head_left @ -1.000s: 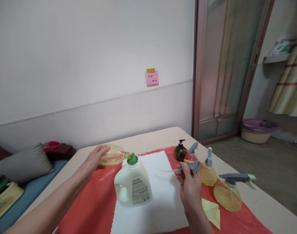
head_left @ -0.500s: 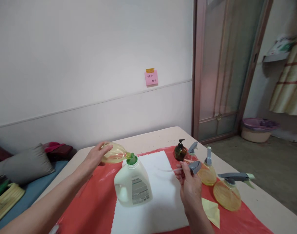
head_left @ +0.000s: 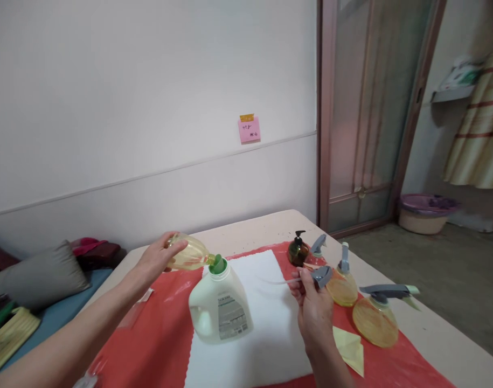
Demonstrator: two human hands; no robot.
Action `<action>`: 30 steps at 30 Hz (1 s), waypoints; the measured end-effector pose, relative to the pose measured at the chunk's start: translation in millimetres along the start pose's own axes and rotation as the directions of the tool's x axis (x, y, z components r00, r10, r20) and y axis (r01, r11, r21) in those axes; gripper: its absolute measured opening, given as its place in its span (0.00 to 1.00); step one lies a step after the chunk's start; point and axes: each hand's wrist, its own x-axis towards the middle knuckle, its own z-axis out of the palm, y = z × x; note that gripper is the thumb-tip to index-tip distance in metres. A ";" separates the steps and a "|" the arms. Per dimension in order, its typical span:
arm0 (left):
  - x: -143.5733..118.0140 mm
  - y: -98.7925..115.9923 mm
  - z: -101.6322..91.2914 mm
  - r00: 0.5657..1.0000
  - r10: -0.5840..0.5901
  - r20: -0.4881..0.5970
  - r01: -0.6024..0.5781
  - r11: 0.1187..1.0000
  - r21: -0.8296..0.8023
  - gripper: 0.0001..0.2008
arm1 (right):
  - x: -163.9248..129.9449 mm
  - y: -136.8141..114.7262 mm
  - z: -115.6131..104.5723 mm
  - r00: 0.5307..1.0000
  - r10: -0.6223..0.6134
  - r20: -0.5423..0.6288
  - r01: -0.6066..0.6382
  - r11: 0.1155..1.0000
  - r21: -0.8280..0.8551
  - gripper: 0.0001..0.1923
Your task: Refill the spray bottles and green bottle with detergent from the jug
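Pouring appears to be the step in hand: right hand [head_left: 316,312] grips a grey trigger sprayer head [head_left: 322,276]; beyond, left hand [head_left: 159,258] clamps a tilted yellow bottle [head_left: 189,253], mouth at the white jug's [head_left: 220,312] green spout [head_left: 217,264]. Next likely calls for steady tilt.

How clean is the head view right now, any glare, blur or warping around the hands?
Head view: soft, even light, no hard glare; the left hand on the yellow bottle and the right hand with the spray head read slightly soft; the door frame leans from wide-angle distortion.
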 end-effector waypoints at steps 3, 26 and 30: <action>2.9 0.6 -1.0 0.999 0.050 -0.006 -0.050 0.998 0.039 0.35 | -0.6 -1.6 0.3 1.000 0.005 0.003 -0.005 1.000 0.005 0.30; -8.3 24.1 -2.6 0.933 0.351 0.081 -0.357 0.869 0.344 0.41 | -2.2 -5.8 2.2 1.000 0.011 -0.008 -0.011 1.000 0.016 0.30; -9.5 19.3 -1.6 0.935 0.344 0.091 -0.353 0.869 0.347 0.40 | -2.9 -6.7 2.2 1.000 0.011 0.001 -0.011 1.000 0.009 0.30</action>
